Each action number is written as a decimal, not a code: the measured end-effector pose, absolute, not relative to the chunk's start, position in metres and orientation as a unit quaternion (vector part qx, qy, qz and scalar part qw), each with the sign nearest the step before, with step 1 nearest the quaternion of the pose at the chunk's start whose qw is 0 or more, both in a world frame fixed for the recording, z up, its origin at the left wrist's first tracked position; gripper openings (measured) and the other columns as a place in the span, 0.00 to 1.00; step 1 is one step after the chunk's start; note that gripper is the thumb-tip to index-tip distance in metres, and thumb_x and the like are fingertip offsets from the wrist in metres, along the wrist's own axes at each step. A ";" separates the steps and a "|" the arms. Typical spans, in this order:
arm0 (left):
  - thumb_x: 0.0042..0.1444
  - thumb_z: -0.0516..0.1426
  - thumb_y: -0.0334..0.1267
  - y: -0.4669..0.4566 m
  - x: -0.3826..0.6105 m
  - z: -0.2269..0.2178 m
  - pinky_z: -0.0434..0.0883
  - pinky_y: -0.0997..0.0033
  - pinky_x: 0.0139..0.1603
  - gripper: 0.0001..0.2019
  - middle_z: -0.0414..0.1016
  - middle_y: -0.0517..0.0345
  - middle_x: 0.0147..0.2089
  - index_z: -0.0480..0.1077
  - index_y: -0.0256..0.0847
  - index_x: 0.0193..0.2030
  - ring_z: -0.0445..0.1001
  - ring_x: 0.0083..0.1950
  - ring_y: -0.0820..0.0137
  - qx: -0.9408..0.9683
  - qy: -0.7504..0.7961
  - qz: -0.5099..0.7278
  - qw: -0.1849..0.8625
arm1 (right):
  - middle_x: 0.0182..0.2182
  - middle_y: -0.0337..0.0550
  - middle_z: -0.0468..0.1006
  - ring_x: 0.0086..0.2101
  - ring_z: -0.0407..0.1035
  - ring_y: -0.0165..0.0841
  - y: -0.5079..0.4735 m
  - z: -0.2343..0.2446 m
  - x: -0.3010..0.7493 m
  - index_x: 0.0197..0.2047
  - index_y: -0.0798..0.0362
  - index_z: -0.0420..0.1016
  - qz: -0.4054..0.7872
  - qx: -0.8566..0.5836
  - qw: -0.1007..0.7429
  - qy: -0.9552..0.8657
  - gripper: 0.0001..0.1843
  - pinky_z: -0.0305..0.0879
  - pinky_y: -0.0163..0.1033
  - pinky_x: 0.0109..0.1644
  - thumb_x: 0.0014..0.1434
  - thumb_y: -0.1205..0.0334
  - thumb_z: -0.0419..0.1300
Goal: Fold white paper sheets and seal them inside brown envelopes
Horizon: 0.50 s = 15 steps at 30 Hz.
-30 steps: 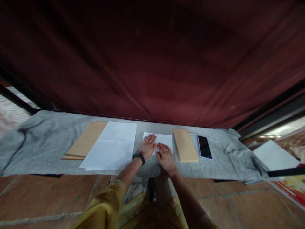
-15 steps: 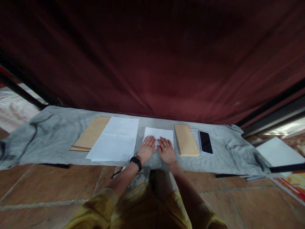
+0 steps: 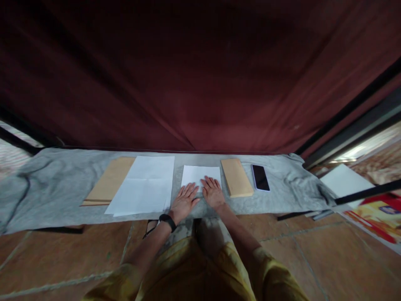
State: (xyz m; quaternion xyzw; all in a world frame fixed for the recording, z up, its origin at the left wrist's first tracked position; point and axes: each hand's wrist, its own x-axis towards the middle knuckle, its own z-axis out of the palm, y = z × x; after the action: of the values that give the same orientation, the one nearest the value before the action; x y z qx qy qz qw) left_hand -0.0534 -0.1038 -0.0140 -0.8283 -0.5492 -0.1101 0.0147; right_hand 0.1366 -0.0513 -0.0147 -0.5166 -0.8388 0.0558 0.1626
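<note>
A white sheet of paper point(image 3: 199, 172), apparently folded, lies flat on the grey cloth point(image 3: 285, 179) in front of me. My left hand point(image 3: 184, 201) rests at its near left corner, fingers spread, a black band on the wrist. On the near right part of the same paper lies my right hand point(image 3: 213, 192), palm down with the fingers stretched out. Neither hand grips anything. The near edge of the paper is partly hidden under the fingers. Left of my hands are larger white sheets point(image 3: 147, 188) with a crease across them.
Brown envelopes point(image 3: 108, 182) lie partly under the large sheets. To the right are a stack of narrower brown envelopes point(image 3: 236, 177) and a phone point(image 3: 260, 177) with a dark screen. A dark red curtain point(image 3: 200, 104) hangs behind. Tiled floor point(image 3: 282, 255) shows below the cloth's near edge.
My left hand has slid towards me and left, off most of the folded paper. My right hand stays on the paper, slightly shifted. The view has turned a little to the right.
</note>
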 end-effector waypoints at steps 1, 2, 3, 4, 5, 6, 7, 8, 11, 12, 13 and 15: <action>0.71 0.44 0.50 -0.105 -0.054 -0.015 0.55 0.50 0.74 0.28 0.57 0.48 0.75 0.59 0.39 0.72 0.54 0.76 0.59 -0.825 -0.553 -0.113 0.016 | 0.71 0.44 0.60 0.69 0.54 0.40 -0.052 -0.015 0.138 0.69 0.48 0.65 0.053 -0.526 0.166 -0.833 0.25 0.47 0.52 0.73 0.72 0.59 0.47; 0.71 0.43 0.51 -0.107 -0.055 -0.016 0.55 0.50 0.74 0.29 0.57 0.46 0.75 0.59 0.37 0.72 0.54 0.76 0.59 -0.821 -0.558 -0.115 0.017 | 0.71 0.44 0.60 0.68 0.55 0.41 -0.052 -0.016 0.140 0.69 0.49 0.65 0.050 -0.537 0.169 -0.825 0.25 0.47 0.51 0.72 0.72 0.60 0.47; 0.71 0.43 0.51 -0.108 -0.055 -0.017 0.55 0.50 0.74 0.30 0.57 0.44 0.74 0.58 0.35 0.72 0.54 0.76 0.59 -0.818 -0.563 -0.117 0.019 | 0.70 0.44 0.61 0.68 0.55 0.41 -0.052 -0.017 0.142 0.69 0.49 0.65 0.049 -0.547 0.172 -0.818 0.25 0.48 0.51 0.72 0.72 0.60 0.47; 0.71 0.43 0.51 -0.109 -0.055 -0.018 0.56 0.51 0.74 0.31 0.57 0.42 0.74 0.58 0.33 0.72 0.54 0.76 0.58 -0.814 -0.568 -0.119 0.020 | 0.70 0.45 0.61 0.68 0.55 0.41 -0.052 -0.017 0.145 0.69 0.50 0.65 0.048 -0.557 0.175 -0.810 0.25 0.48 0.51 0.72 0.72 0.60 0.47; 0.71 0.43 0.51 -0.111 -0.055 -0.019 0.56 0.51 0.74 0.31 0.58 0.41 0.74 0.57 0.32 0.72 0.54 0.76 0.58 -0.810 -0.572 -0.122 0.023 | 0.70 0.46 0.62 0.68 0.56 0.41 -0.052 -0.017 0.148 0.69 0.51 0.65 0.047 -0.567 0.178 -0.803 0.25 0.49 0.51 0.72 0.72 0.60 0.47; 0.71 0.43 0.52 -0.112 -0.055 -0.020 0.56 0.51 0.74 0.32 0.58 0.40 0.74 0.57 0.31 0.72 0.54 0.76 0.58 -0.808 -0.576 -0.124 0.026 | 0.69 0.47 0.63 0.67 0.57 0.41 -0.052 -0.017 0.150 0.69 0.52 0.65 0.047 -0.575 0.181 -0.796 0.25 0.50 0.51 0.71 0.72 0.61 0.47; 0.71 0.43 0.52 -0.113 -0.055 -0.020 0.56 0.51 0.74 0.32 0.58 0.40 0.74 0.57 0.31 0.73 0.54 0.76 0.58 -0.805 -0.579 -0.127 0.029 | 0.69 0.48 0.63 0.67 0.57 0.41 -0.051 -0.016 0.151 0.69 0.53 0.65 0.047 -0.582 0.183 -0.791 0.25 0.50 0.51 0.71 0.72 0.61 0.47; 0.70 0.43 0.52 -0.114 -0.055 -0.021 0.56 0.51 0.74 0.32 0.58 0.40 0.74 0.56 0.31 0.73 0.54 0.76 0.58 -0.802 -0.582 -0.130 0.032 | 0.69 0.49 0.64 0.67 0.58 0.41 -0.051 -0.015 0.151 0.69 0.54 0.65 0.049 -0.586 0.186 -0.787 0.25 0.50 0.51 0.71 0.71 0.62 0.47; 0.70 0.44 0.51 -0.116 -0.056 -0.022 0.56 0.52 0.75 0.32 0.58 0.40 0.73 0.57 0.31 0.72 0.54 0.76 0.59 -0.798 -0.586 -0.135 0.035 | 0.68 0.49 0.65 0.67 0.59 0.41 -0.049 -0.010 0.143 0.68 0.56 0.66 0.061 -0.568 0.196 -0.797 0.25 0.49 0.52 0.72 0.71 0.63 0.47; 0.70 0.44 0.51 -0.116 -0.056 -0.023 0.56 0.53 0.74 0.32 0.59 0.41 0.73 0.57 0.31 0.72 0.55 0.76 0.59 -0.798 -0.587 -0.135 0.035 | 0.68 0.48 0.65 0.67 0.59 0.41 -0.048 -0.009 0.138 0.68 0.55 0.66 0.068 -0.553 0.198 -0.807 0.25 0.49 0.51 0.72 0.71 0.63 0.46; 0.70 0.44 0.51 -0.116 -0.056 -0.023 0.56 0.53 0.74 0.32 0.59 0.41 0.73 0.57 0.31 0.72 0.55 0.76 0.59 -0.798 -0.587 -0.133 0.035 | 0.68 0.47 0.66 0.67 0.59 0.40 -0.048 -0.009 0.132 0.68 0.55 0.66 0.075 -0.536 0.198 -0.817 0.25 0.49 0.50 0.72 0.71 0.63 0.46; 0.70 0.43 0.51 -0.115 -0.056 -0.023 0.57 0.52 0.74 0.32 0.58 0.41 0.73 0.58 0.30 0.72 0.55 0.75 0.58 -0.798 -0.587 -0.129 0.035 | 0.67 0.46 0.66 0.66 0.59 0.40 -0.045 -0.009 0.120 0.68 0.55 0.67 0.086 -0.512 0.192 -0.833 0.25 0.49 0.49 0.73 0.72 0.61 0.47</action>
State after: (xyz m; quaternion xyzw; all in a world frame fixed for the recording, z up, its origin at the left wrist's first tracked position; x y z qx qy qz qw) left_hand -0.0555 -0.1151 -0.0229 -0.7982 -0.5874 -0.1286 0.0349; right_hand 0.1201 -0.0451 -0.0095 -0.5122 -0.8327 0.0865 0.1918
